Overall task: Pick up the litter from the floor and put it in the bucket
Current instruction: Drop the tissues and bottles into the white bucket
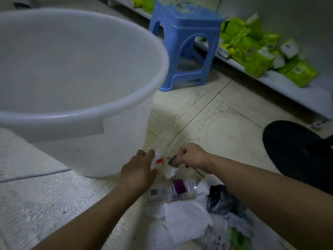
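I am gathering litter: my left hand is gripping a wrapper, my right hand pinching a tissue, near the bucket. Next, I should lift both over its rim.

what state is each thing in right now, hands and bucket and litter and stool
left hand: closed on a white and red scrap
right hand: pinching a white and grey scrap
bucket: upright on the floor, no litter visible inside
litter pile: lying on the floor near the person
clear wrapper: flat on the floor, at the pile's edge
blue stool: standing upright
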